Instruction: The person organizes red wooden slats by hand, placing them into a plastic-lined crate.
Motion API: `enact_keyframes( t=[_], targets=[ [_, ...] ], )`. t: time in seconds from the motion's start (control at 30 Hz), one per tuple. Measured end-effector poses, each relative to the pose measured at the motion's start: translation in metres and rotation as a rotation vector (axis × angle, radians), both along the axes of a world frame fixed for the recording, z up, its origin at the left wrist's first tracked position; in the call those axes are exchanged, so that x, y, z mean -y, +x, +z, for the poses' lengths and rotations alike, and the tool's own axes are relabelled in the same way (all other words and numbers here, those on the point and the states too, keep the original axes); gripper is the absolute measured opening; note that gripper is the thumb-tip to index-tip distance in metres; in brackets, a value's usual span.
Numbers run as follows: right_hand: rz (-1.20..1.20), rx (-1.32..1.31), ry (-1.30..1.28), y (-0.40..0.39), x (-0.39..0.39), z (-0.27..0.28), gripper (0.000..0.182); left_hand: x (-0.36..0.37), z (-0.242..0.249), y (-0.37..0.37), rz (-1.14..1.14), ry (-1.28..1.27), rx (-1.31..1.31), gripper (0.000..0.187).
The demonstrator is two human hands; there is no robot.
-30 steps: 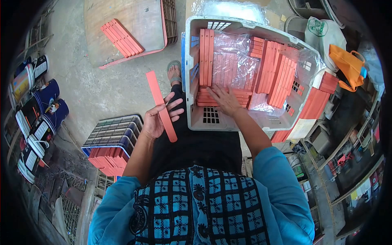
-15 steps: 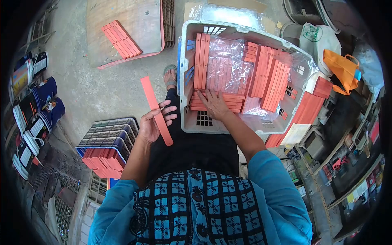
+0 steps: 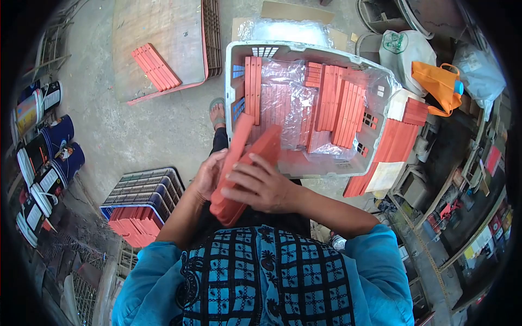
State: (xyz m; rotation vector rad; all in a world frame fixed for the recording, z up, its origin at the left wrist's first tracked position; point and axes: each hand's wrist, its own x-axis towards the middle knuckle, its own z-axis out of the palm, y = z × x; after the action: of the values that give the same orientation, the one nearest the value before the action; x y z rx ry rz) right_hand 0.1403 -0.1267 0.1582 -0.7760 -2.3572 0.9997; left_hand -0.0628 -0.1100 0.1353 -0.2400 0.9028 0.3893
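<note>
My left hand [image 3: 207,178] is closed around a single flat red slat [image 3: 238,140], which is tilted upward in front of me. My right hand [image 3: 262,187] grips a stack of red slats [image 3: 265,149], blurred a little by motion, with its fingers curled over the side. Slat and stack are side by side, close together, above my lap; whether they touch is hard to tell. Just beyond them stands a grey plastic crate [image 3: 321,169], holding bundles of red slats [image 3: 348,114] and slats under clear plastic wrap [image 3: 291,98].
Several red slats [image 3: 156,67] lie on a board-topped stack [image 3: 163,22] at upper left. A blue-edged crate [image 3: 142,182] with red pieces [image 3: 133,224] sits at lower left. Paint buckets [image 3: 57,130] line the left; an orange bag [image 3: 437,87] is at right.
My right hand has lifted a stack of slats from the crate's near left corner and brought it towards me. My left hand has moved the single slat right, beside that stack.
</note>
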Motion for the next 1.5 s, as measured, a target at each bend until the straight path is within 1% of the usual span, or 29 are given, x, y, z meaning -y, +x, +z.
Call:
enact_keyframes(
  t=[0.03,0.1,0.17,0.23,0.27,0.37,0.4,0.43,0.47,0.5,0.53,0.57,0.6,0.67,0.73,0.83,0.87,0.93,0.97,1.03,1.13,1.23,1.27,1.37,1.4,1.5],
  targets=[
    [0.003,-0.043,0.043,-0.004,0.000,0.004,0.056,-0.002,-0.001,0.001,-0.020,0.038,0.013,0.051],
    [0.011,-0.034,0.027,-0.005,0.003,0.002,0.055,-0.005,-0.007,0.002,-0.063,0.112,0.037,0.050],
    [0.030,-0.030,0.022,-0.003,0.004,0.000,0.057,0.000,-0.018,0.003,-0.105,0.047,0.029,0.043],
    [0.107,0.070,-0.004,0.002,0.005,0.000,0.057,0.015,-0.041,0.003,-0.155,-0.048,0.026,0.037],
    [0.145,0.122,-0.015,0.004,0.005,0.000,0.058,0.023,-0.053,0.001,-0.126,0.041,-0.019,0.036],
    [0.111,0.021,-0.377,0.010,-0.002,0.020,0.063,0.057,-0.098,-0.012,-0.045,0.303,-0.146,0.031],
    [-0.070,0.026,-0.305,0.007,0.005,0.017,0.070,0.078,-0.128,-0.013,-0.023,0.300,-0.148,0.041],
    [-0.248,0.032,-0.230,0.001,0.016,0.010,0.078,0.061,-0.098,0.002,0.075,0.231,-0.074,0.046],
    [-0.423,0.037,-0.154,-0.004,0.021,0.006,0.085,0.026,-0.040,0.030,0.174,0.161,-0.001,0.050],
    [-0.593,-0.043,-0.272,-0.009,0.020,0.007,0.088,0.005,-0.009,0.048,0.271,0.092,0.070,0.055],
    [-0.761,-0.128,-0.392,-0.015,0.017,0.009,0.090,0.003,-0.013,0.050,0.268,0.205,0.025,0.065],
    [-0.927,-0.216,-0.514,-0.019,0.016,0.010,0.093,-0.002,-0.017,0.053,0.235,0.299,-0.011,0.066],
    [-0.956,-0.224,-0.651,-0.019,0.018,0.002,0.098,-0.007,-0.019,0.055,0.200,0.390,-0.047,0.067],
    [-1.007,-0.382,-0.843,-0.019,0.015,-0.008,0.098,-0.017,-0.015,0.062,0.111,0.591,-0.152,0.068],
    [-1.049,-0.406,-0.921,-0.013,0.014,-0.023,0.098,-0.013,-0.035,0.065,0.054,0.674,-0.189,0.061],
    [-1.113,-0.296,-0.917,0.001,0.004,-0.045,0.097,-0.020,-0.037,0.064,0.034,0.718,-0.335,0.058],
    [-1.132,-0.138,-0.812,0.005,-0.001,-0.055,0.095,-0.022,-0.035,0.062,0.037,0.726,-0.395,0.057],
    [-1.151,0.169,-0.591,0.011,-0.017,-0.083,0.093,-0.024,-0.036,0.052,0.146,0.675,-0.463,0.057],
    [-1.176,0.221,-0.556,0.010,-0.020,-0.105,0.094,-0.025,-0.038,0.045,0.199,0.650,-0.497,0.057],
    [-1.220,0.326,-0.487,0.007,-0.024,-0.154,0.096,-0.025,-0.045,0.024,0.172,0.654,-0.550,0.057],
    [-1.305,0.407,-0.590,-0.004,-0.040,-0.192,0.100,-0.023,-0.050,-0.005,0.159,0.671,-0.607,0.056],
    [-1.352,0.462,-0.653,-0.014,-0.056,-0.203,0.102,-0.022,-0.051,-0.026,0.172,0.619,-0.656,0.058],
    [-1.351,0.480,-0.644,-0.017,-0.060,-0.204,0.103,-0.022,-0.050,-0.031,0.173,0.613,-0.664,0.057],
    [-1.338,0.454,-0.509,-0.019,-0.049,-0.225,0.107,-0.020,-0.054,-0.040,0.194,0.576,-0.660,0.055],
    [-1.279,0.423,-0.491,-0.017,-0.048,-0.218,0.099,-0.020,-0.055,-0.041,0.191,0.567,-0.647,0.055],
    [-1.327,0.254,-0.375,-0.007,-0.042,-0.239,0.088,-0.020,-0.058,-0.043,0.168,0.556,-0.614,0.053]
  ],
)
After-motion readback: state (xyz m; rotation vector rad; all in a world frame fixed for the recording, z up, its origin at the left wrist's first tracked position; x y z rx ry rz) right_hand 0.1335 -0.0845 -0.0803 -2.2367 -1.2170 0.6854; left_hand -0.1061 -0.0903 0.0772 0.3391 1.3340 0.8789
